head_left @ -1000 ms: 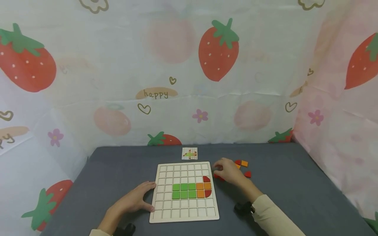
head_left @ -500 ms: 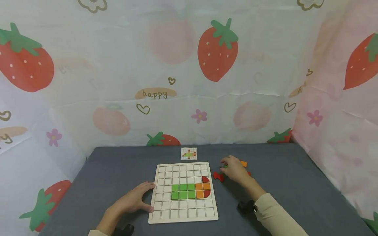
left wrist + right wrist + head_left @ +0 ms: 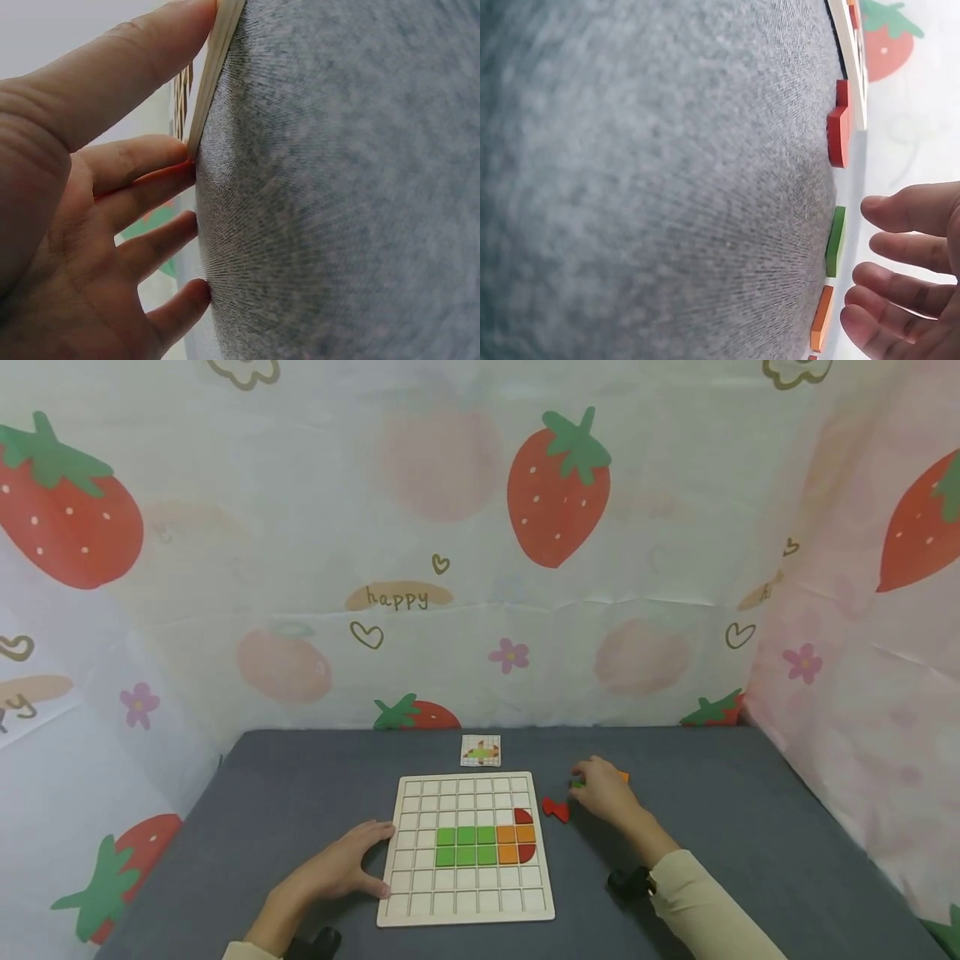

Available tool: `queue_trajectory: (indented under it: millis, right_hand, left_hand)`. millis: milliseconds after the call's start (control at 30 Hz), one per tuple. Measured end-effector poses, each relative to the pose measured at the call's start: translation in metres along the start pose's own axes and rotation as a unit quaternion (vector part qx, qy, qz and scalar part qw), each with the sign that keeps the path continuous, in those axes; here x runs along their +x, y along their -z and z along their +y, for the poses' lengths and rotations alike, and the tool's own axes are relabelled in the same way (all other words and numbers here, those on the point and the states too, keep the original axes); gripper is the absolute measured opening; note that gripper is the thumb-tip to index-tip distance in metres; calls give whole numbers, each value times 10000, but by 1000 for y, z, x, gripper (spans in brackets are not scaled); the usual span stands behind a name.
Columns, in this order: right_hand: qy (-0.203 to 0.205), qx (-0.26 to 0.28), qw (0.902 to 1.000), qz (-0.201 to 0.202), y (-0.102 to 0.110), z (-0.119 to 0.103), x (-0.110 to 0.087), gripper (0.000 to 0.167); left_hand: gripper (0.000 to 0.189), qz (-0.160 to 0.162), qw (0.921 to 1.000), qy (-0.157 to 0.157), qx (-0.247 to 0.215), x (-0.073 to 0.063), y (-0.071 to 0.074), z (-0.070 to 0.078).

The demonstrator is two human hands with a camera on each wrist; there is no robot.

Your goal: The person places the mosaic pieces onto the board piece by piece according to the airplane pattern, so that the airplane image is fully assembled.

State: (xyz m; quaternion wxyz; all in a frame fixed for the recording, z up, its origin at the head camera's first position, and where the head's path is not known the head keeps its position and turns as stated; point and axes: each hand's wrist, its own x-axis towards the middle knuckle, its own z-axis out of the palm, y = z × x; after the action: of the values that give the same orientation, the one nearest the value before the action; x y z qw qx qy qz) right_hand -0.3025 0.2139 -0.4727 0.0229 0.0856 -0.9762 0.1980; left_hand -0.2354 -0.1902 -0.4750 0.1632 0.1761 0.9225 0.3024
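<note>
A pale wooden grid board lies on the dark table, with green squares, orange squares and two red rounded pieces in its cells. My left hand rests at the board's left edge, its thumb and fingertips touching the rim, fingers spread. My right hand is over the loose pieces right of the board. In the right wrist view its relaxed fingers hold nothing, near a green piece and an orange piece. Red pieces lie between that hand and the board.
Behind the board lies a small pattern card showing coloured shapes on a grid. An orange piece peeks out past my right hand. A strawberry-print cloth hangs along the back and both sides of the grey table.
My right hand has moved right, away from the red pieces beside the board, and over the green and orange ones. The left hand has stayed at the board's edge.
</note>
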Motion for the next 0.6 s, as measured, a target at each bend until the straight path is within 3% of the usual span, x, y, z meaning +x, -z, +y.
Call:
queue_trajectory:
  millis: [600]
  right_hand:
    - [-111, -97, 9996, -236, -3, 8, 6, 31]
  left_hand:
    - [92, 28, 10000, 41, 53, 1, -1, -3]
